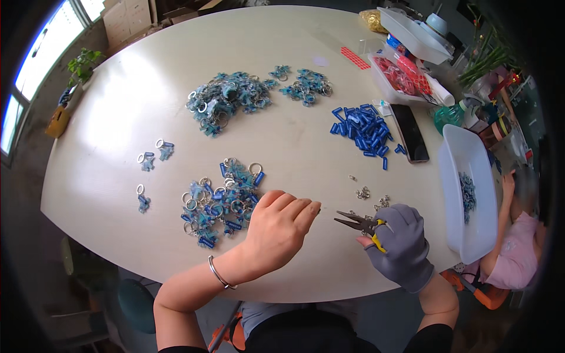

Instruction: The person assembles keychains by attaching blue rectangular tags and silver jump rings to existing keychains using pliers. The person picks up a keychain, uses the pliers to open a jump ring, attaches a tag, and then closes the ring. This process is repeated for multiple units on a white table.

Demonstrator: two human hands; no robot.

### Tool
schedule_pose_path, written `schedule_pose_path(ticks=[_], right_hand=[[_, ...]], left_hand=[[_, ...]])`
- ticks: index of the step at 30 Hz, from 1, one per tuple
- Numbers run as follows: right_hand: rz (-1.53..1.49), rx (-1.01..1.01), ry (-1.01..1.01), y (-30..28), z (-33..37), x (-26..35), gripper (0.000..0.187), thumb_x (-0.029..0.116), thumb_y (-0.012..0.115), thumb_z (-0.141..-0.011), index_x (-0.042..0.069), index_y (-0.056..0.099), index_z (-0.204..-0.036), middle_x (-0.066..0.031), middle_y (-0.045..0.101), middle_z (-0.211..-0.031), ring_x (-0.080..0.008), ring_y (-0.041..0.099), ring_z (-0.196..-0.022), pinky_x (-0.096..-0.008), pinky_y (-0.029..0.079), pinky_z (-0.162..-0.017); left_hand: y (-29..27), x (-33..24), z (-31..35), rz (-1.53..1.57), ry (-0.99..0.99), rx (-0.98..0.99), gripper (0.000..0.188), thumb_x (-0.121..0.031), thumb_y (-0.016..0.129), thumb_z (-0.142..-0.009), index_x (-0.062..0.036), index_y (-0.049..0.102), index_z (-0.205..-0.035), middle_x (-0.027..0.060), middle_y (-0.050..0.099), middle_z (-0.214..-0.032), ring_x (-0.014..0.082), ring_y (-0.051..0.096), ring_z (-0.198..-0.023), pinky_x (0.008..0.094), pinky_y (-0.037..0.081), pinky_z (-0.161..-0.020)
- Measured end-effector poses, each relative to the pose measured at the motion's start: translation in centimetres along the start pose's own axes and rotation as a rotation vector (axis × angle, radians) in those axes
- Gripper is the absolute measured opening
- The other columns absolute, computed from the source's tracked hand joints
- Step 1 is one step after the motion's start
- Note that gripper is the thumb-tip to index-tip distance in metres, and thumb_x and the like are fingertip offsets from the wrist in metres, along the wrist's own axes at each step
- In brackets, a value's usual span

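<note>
My left hand (pixel 275 226), bare with a silver bangle at the wrist, is closed in a pinch near the middle of the table. Whatever its fingertips hold is too small and hidden to make out. My right hand (pixel 400 247), in a grey glove, grips needle-nose pliers (pixel 360 223) with yellow handles, their jaws parted and pointing toward the left hand. Small metal rings or clasps (pixel 382 202) lie just beyond the pliers. Beside the left hand is a pile of keychains (pixel 218 203) with blue tags and teal star-like charms.
Farther back lie a larger heap of teal keychains (pixel 226 97) and a smaller one (pixel 307 86). Blue tags (pixel 365 129) sit beside a phone (pixel 410 134). A white bin (pixel 471 235) stands at the right edge, near a person in pink (pixel 513 253). Three keychains lie at left.
</note>
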State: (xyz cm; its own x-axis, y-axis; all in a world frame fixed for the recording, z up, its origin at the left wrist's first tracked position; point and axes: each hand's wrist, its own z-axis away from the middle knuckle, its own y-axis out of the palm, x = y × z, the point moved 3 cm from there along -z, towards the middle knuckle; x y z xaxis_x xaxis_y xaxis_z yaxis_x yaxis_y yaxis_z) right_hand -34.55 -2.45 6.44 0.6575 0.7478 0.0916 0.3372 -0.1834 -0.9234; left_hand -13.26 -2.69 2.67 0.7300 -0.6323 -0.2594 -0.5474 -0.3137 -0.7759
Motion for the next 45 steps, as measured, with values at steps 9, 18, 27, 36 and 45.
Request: schedule_pose_path(ticks=[9,18,27,36,45], right_hand=[[-0.119,-0.157,0.123,3.3,1.8,-2.3,0.027,0.015,0.081,-0.065,0.005,0.056,-0.069,-0.0096,0.057,-0.089,-0.0289,0.053,-0.084,-0.0407,0.042,-0.074],[-0.209,-0.202,0.154,4.2,2.6,-3.9,0.025,0.014,0.08,-0.065,0.005,0.056,-0.07,-0.0111,0.057,-0.091,-0.0303,0.054,-0.086,-0.0423,0.043,-0.081],[-0.233,-0.191,0.13,4.1,2.1,-3.8,0.027,0.013,0.079,-0.066,0.006,0.054,-0.068,-0.0103,0.057,-0.088,-0.028,0.055,-0.084,-0.0405,0.042,-0.076],[-0.244,-0.215,0.106,3.8,2.0,-3.8,0.027,0.014,0.079,-0.067,0.005,0.053,-0.067,-0.0107,0.058,-0.089,-0.0269,0.055,-0.082,-0.0387,0.042,-0.071],[-0.361,-0.277,0.236,4.2,2.0,-5.2,0.025,0.009,0.079,-0.068,0.002,0.055,-0.068,-0.0125,0.059,-0.087,-0.0281,0.055,-0.078,-0.0391,0.044,-0.067]], left_hand=[[-2.9,7.8,0.2,-0.121,-0.287,0.102,0.02,-0.023,0.071,-0.083,-0.0092,0.07,-0.097,0.0079,0.067,-0.1,0.0264,0.063,-0.084,0.0367,0.049,-0.073],[-1.9,25.8,0.5,-0.137,-1.064,0.065,0.044,-0.034,0.08,-0.076,0.0002,0.067,-0.1,0.0126,0.068,-0.087,0.0225,0.064,-0.076,0.0348,0.05,-0.068],[3.3,20.6,-4.2,0.479,-1.005,0.155,0.026,-0.008,0.074,-0.081,-0.0011,0.069,-0.106,0.0032,0.067,-0.074,0.0092,0.059,-0.064,0.0257,0.049,-0.06],[1.2,14.4,-5.3,0.971,-0.938,0.134,0.039,0.007,0.063,-0.083,-0.0078,0.066,-0.119,-0.0013,0.067,-0.089,0.0066,0.061,-0.079,0.0228,0.053,-0.072],[1.4,6.8,-5.5,1.306,-0.808,0.242,0.033,0.011,0.063,-0.08,-0.0021,0.063,-0.11,0.0035,0.067,-0.094,0.0114,0.063,-0.093,0.0209,0.048,-0.076]])
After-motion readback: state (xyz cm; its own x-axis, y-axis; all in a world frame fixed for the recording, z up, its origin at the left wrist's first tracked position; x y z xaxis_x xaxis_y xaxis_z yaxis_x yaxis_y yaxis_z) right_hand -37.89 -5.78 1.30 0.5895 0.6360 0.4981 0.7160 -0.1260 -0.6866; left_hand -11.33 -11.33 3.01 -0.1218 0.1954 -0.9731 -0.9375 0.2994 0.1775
